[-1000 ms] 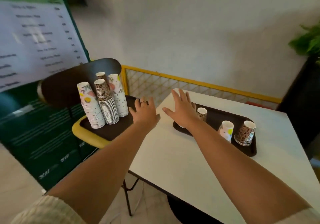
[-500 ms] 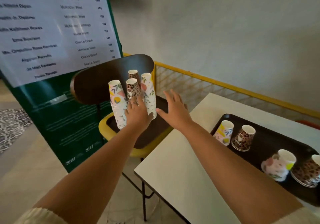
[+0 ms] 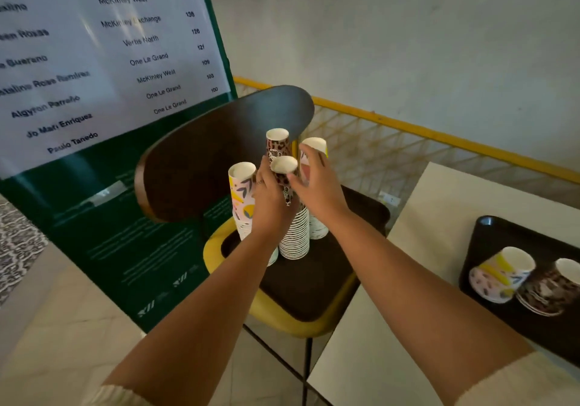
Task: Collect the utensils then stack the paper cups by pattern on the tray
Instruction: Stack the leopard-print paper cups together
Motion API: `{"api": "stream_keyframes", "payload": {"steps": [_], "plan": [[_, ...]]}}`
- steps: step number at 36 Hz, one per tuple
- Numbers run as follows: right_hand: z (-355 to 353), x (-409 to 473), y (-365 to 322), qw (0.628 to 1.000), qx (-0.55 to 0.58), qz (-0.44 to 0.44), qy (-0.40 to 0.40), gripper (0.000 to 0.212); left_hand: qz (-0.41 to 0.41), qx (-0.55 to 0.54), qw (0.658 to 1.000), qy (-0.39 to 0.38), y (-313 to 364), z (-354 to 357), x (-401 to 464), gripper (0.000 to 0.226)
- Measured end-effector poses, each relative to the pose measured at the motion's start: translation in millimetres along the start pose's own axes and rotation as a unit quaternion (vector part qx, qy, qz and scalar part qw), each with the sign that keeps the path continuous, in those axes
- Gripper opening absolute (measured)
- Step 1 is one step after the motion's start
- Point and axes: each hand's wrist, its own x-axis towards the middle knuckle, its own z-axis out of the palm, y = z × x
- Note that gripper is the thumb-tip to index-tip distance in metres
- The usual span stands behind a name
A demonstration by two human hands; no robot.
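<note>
Several tall stacks of paper cups stand on a dark tray point(image 3: 314, 289) on a yellow chair. The front leopard-print stack point(image 3: 293, 236) has a second leopard stack point(image 3: 276, 142) behind it. A colourful stack point(image 3: 241, 192) rises at the left and another colourful stack point(image 3: 317, 227) at the right. My left hand point(image 3: 270, 198) grips the front leopard stack from the left. My right hand point(image 3: 317, 183) pinches its top from the right, thumb under the rim, fingers rising behind. On the table's tray point(image 3: 489, 233), a colourful cup point(image 3: 502, 275) and a leopard cup point(image 3: 552, 289) lean at the right edge.
The chair's dark backrest point(image 3: 219, 154) curves behind the stacks. A green banner point(image 3: 110, 60) with printed names stands at the left, and a yellow mesh railing point(image 3: 408, 129) runs along the wall. The white table point(image 3: 423, 217) sits to the right of the chair.
Both hands have moved forward from open reaching above the table edge and have closed around the front leopard stack. My view has swung left and nearer to the chair.
</note>
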Motion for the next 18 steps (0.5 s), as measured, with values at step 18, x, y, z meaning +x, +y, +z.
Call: {"api": "stream_keyframes", "payload": {"steps": [18], "plan": [[-4.3,-10.2,44.5,0.994,0.061,-0.054,0.065,0.046,0.039,-0.100,0.993,-0.049,-45.6,60.1,-13.7,0.100]]}}
